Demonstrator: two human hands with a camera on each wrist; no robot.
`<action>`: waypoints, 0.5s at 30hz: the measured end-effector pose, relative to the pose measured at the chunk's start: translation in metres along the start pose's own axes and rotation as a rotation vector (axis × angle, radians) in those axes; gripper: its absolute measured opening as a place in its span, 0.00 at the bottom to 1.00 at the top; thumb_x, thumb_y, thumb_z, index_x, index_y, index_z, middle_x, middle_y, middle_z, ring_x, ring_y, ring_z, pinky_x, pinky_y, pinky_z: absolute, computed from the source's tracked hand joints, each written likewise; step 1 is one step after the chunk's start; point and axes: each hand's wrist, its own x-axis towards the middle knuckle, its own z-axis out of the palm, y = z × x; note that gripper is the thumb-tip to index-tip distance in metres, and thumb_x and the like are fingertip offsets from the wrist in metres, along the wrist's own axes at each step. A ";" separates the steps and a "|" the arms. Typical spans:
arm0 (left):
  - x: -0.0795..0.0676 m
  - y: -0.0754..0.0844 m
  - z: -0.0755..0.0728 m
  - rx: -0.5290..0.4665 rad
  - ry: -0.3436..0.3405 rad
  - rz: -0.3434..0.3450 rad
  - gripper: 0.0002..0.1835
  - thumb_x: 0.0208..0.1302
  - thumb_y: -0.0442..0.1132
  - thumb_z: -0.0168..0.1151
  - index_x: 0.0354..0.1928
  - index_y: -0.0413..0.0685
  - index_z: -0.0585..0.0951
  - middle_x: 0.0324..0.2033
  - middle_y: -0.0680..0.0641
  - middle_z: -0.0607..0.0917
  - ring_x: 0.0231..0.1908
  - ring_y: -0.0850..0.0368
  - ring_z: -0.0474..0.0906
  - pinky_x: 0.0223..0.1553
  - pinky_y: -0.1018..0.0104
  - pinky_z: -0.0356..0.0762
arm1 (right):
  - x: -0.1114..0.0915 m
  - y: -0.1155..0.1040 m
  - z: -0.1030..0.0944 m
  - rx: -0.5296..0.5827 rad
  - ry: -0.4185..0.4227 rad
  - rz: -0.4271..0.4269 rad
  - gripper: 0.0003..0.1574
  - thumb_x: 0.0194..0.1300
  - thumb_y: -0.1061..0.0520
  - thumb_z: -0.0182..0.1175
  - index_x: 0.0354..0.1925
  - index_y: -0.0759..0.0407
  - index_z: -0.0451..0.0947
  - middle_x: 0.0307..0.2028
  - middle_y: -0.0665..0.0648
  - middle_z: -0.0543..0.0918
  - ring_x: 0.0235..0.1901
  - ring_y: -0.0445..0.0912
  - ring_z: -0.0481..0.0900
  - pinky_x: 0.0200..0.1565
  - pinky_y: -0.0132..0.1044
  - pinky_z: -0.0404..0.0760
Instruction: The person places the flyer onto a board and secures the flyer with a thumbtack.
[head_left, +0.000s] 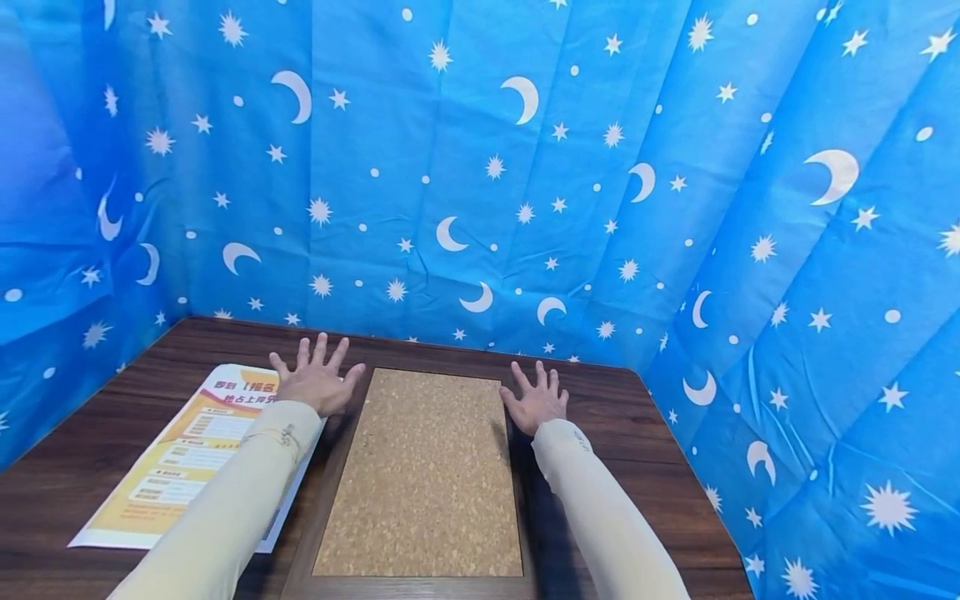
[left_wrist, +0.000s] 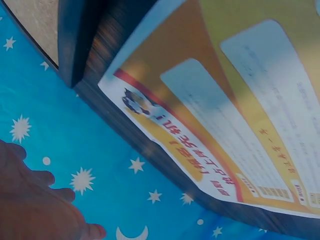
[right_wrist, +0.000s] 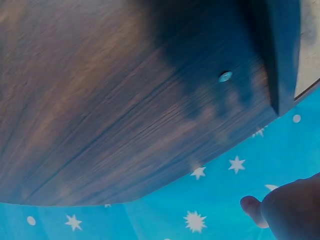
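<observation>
Both hands hold nothing, with their fingers spread. My left hand (head_left: pixel 318 387) is over the upper right corner of a printed paper sheet (head_left: pixel 172 467), left of a framed cork board (head_left: pixel 427 483). In the left wrist view, the left hand (left_wrist: pixel 40 205) shows at the lower left, partly cut off. Beside the board's upper right corner is my right hand (head_left: pixel 538 402). Only part of the right hand (right_wrist: pixel 295 207) appears in the right wrist view. Whether either hand touches the surface below cannot be told.
A dark wood table (head_left: pixel 637 450) carries the board and the sheet. Near the board's frame (right_wrist: pixel 285 55) lies a small round pale object (right_wrist: pixel 225 76), its kind unclear. A blue curtain (head_left: pixel 405 208) with white moons and stars surrounds the table's back and sides.
</observation>
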 end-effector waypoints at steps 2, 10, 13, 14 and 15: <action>0.000 -0.005 0.000 0.004 -0.003 -0.005 0.44 0.67 0.69 0.27 0.74 0.46 0.45 0.70 0.31 0.37 0.67 0.31 0.24 0.52 0.31 0.10 | -0.001 0.007 -0.001 0.003 0.000 0.001 0.39 0.69 0.31 0.37 0.74 0.40 0.49 0.73 0.62 0.43 0.70 0.64 0.37 0.62 0.66 0.43; -0.006 -0.027 -0.010 -0.003 0.000 -0.008 0.45 0.67 0.70 0.27 0.74 0.44 0.45 0.69 0.29 0.36 0.66 0.29 0.23 0.51 0.31 0.09 | -0.010 0.027 -0.004 0.036 0.016 -0.003 0.39 0.70 0.34 0.41 0.74 0.44 0.50 0.72 0.64 0.44 0.69 0.65 0.37 0.61 0.67 0.43; -0.009 -0.036 -0.012 -0.009 0.008 -0.009 0.45 0.67 0.69 0.26 0.73 0.43 0.45 0.69 0.28 0.36 0.65 0.28 0.23 0.49 0.31 0.09 | -0.013 0.033 -0.004 0.023 0.006 -0.008 0.39 0.71 0.34 0.40 0.74 0.45 0.50 0.72 0.65 0.44 0.69 0.65 0.37 0.61 0.67 0.43; -0.011 -0.038 -0.012 -0.011 0.010 -0.011 0.45 0.67 0.69 0.26 0.73 0.42 0.45 0.69 0.28 0.36 0.65 0.28 0.23 0.49 0.30 0.08 | -0.014 0.035 -0.003 0.017 0.000 -0.008 0.39 0.71 0.34 0.39 0.74 0.45 0.50 0.72 0.65 0.44 0.69 0.65 0.37 0.61 0.67 0.43; -0.012 -0.040 -0.012 -0.009 0.012 -0.016 0.45 0.67 0.69 0.26 0.73 0.42 0.45 0.69 0.27 0.36 0.65 0.27 0.23 0.49 0.30 0.08 | -0.014 0.037 -0.003 0.008 -0.005 -0.008 0.39 0.71 0.34 0.39 0.74 0.45 0.49 0.72 0.64 0.44 0.69 0.65 0.37 0.61 0.67 0.43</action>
